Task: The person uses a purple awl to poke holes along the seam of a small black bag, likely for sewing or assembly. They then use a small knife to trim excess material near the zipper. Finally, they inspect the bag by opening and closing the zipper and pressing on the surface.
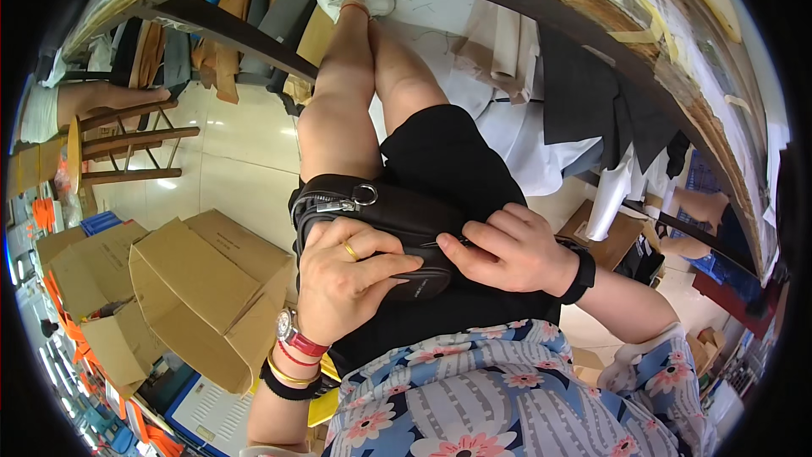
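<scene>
A small black bag (385, 211) with a silver zipper and a metal ring lies across my lap. My left hand (351, 267) is closed on its near side, with thumb and forefinger pinched together at a seam. Opposite it, my right hand (507, 250) is closed in a pinch beside the same seam. A thin, light line shows near the right fingertips; whether it is a thread or a needle I cannot make out. The bag's underside is hidden against my black shorts (457, 148).
Open cardboard boxes (207, 275) stand on the floor at left, near a wooden stool (127, 148). A worn table edge (584, 8) arches over my legs. Dark sheets of material (584, 89) hang at right. Other people's limbs (110, 97) show at both sides.
</scene>
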Action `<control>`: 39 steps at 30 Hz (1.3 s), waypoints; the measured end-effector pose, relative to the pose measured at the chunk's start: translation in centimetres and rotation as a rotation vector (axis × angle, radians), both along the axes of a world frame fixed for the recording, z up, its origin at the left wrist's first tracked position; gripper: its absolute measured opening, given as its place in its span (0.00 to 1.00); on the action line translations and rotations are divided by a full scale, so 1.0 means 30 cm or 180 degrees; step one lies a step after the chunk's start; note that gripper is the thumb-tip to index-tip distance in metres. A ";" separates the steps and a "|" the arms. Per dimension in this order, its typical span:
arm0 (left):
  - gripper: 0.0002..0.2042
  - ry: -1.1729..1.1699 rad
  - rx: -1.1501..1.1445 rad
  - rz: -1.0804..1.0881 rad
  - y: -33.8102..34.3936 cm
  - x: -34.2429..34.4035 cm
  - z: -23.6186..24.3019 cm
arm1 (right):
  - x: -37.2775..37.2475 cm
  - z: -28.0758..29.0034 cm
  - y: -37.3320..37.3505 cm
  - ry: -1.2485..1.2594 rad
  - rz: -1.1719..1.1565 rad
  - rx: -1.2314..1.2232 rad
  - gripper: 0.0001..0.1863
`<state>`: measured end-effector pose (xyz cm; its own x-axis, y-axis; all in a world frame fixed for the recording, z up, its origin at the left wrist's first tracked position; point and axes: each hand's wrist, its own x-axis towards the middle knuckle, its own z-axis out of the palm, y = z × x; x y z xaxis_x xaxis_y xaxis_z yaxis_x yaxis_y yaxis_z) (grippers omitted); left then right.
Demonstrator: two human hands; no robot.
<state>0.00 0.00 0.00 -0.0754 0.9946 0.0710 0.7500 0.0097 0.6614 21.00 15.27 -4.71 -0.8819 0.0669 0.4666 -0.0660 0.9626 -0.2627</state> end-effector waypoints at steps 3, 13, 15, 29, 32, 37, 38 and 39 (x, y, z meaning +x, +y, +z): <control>0.13 -0.0010 0.0059 0.0019 0.003 0.002 -0.005 | -0.002 -0.007 0.014 0.0074 0.0088 0.0104 0.15; 0.15 -0.0006 0.0027 0.0045 -0.002 0.010 -0.001 | 0.013 0.004 0.047 0.0148 0.0122 -0.0141 0.18; 0.15 -0.0006 -0.0006 -0.0011 -0.001 0.010 -0.006 | 0.026 0.031 0.056 0.0211 -0.0120 -0.0421 0.20; 0.14 0.0356 0.0454 -0.0160 0.036 0.031 0.003 | -0.049 0.691 0.226 0.0887 -0.2501 0.0290 0.23; 0.13 0.0246 0.0591 0.0037 0.027 0.052 0.068 | -0.069 0.655 0.323 0.0767 -0.3028 0.0283 0.22; 0.12 -0.0241 0.0887 0.0454 -0.052 -0.001 0.094 | -0.122 0.653 0.334 0.0756 -0.3059 0.0742 0.21; 0.12 -0.0386 0.0917 0.0558 -0.056 -0.014 0.086 | -0.145 0.674 0.318 0.0814 -0.3003 0.0835 0.21; 0.13 -0.0530 0.0920 0.0677 -0.067 -0.023 0.070 | -0.169 0.684 0.296 0.0765 -0.2854 0.0832 0.21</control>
<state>-0.68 -2.01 2.10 -0.3117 0.8963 0.3153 0.6336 -0.0513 0.7720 15.93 24.14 15.82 -0.4323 0.5377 0.7239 0.6985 0.7074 -0.1083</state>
